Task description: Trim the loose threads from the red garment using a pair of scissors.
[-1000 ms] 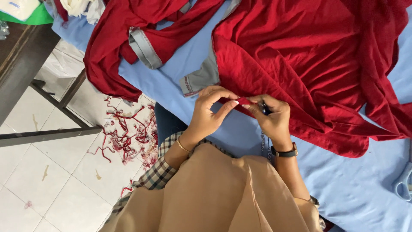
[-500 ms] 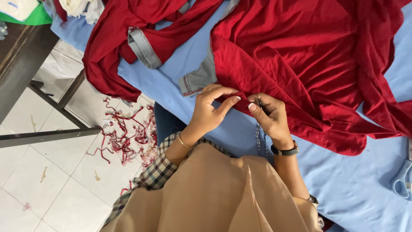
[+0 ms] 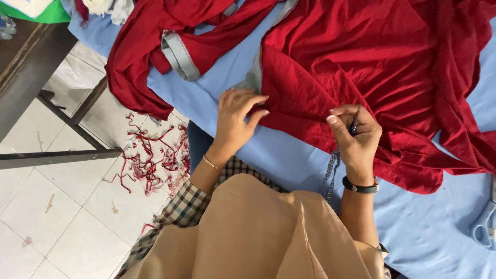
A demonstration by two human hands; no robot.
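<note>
hands moved apart | left hand (image 3: pixel 238 120) pinches soft red fabric (image 3: pixel 361 57) | right hand (image 3: pixel 355 133) fisted on small dark tool

No labels, signs or screens show. The one thing that may be a package sits at the top left corner, on the dark table: a flat white packet (image 3: pixel 23 5) lying on a green sheet (image 3: pixel 39 14), both cut off by the frame's edge. Just left of them, at the very edge, lies a bit of clear crinkled wrapping (image 3: pixel 5 27); what it holds cannot be told.
</note>
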